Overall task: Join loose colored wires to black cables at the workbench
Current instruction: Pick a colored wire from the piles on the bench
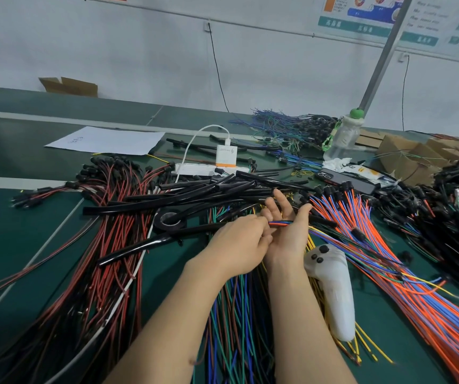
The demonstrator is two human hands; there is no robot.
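Observation:
My right hand (285, 231) lies palm up over the wire piles, fingers straight, with a small bundle of colored wires (279, 223) lying across its palm. My left hand (239, 243) reaches in from the left and pinches the end of that bundle against the right palm. Black cables (200, 194) lie in a heap just beyond the hands. Orange and blue wires (389, 245) fan out to the right. Blue, green and brown wires (236, 314) run under my forearms. Red and black leads (106, 245) cover the left.
A roll of black tape (168, 218) sits left of my hands. A white controller (333, 292) lies to the right of my right forearm. Behind are a power strip with charger (224, 159), a paper sheet (106, 141), a bottle (343, 137) and cardboard boxes (414, 156).

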